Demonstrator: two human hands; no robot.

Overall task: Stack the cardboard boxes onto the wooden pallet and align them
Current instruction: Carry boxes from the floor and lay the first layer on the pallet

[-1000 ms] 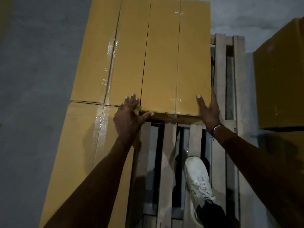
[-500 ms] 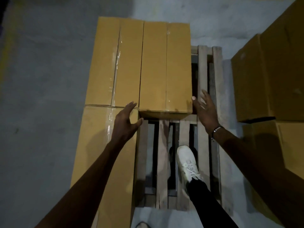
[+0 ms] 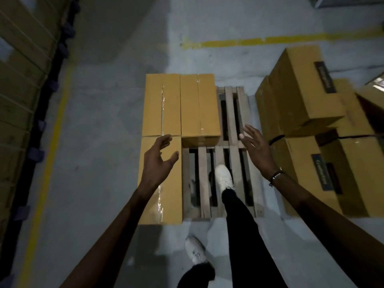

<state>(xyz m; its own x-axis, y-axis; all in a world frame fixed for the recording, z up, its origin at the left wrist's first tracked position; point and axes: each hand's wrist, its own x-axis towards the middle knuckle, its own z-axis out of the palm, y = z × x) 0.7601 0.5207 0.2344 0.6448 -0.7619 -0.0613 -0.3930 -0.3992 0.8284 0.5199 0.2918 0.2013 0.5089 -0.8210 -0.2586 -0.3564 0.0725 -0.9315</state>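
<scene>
Hands, left (image 3: 158, 161) and right (image 3: 255, 148), outstretched above wooden pallet (image 3: 232, 142) and cardboard boxes (image 3: 199, 109), fingers spread, holding nothing.

Both forearms are bare, with no sleeves showing anywhere along them. The left hand (image 3: 158, 161) wears nothing at all. Just behind the right hand (image 3: 256, 150), the wrist carries a thin bracelet (image 3: 276, 177) of small beads, dark ones mixed with pale ones, with a short end hanging off it. The legs are in plain black trousers (image 3: 245, 235). The feet wear white lace-up sneakers: the right sneaker (image 3: 224, 177) and the left sneaker (image 3: 195, 250).
</scene>
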